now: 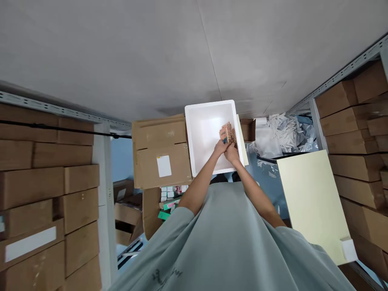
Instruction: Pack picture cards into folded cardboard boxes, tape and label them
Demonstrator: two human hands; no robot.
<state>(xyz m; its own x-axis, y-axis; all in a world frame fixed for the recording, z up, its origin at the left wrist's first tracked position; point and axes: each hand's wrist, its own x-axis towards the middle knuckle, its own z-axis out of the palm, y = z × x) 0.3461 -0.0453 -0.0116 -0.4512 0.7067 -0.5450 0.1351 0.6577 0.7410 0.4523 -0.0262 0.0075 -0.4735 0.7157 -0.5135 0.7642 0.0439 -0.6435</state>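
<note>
Both the bare left hand (220, 147) and bare right hand (232, 153) have fingers pinching a brown printed card bundle (226, 131) within the right half of a white rectangular plastic-looking tub (200, 125); I judge this a gathering step, the next move needing even grip.

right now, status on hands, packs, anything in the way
Left hand and right hand together at brown packs. Packs in or over bin. Carton left of bin, clear of hands.
</note>
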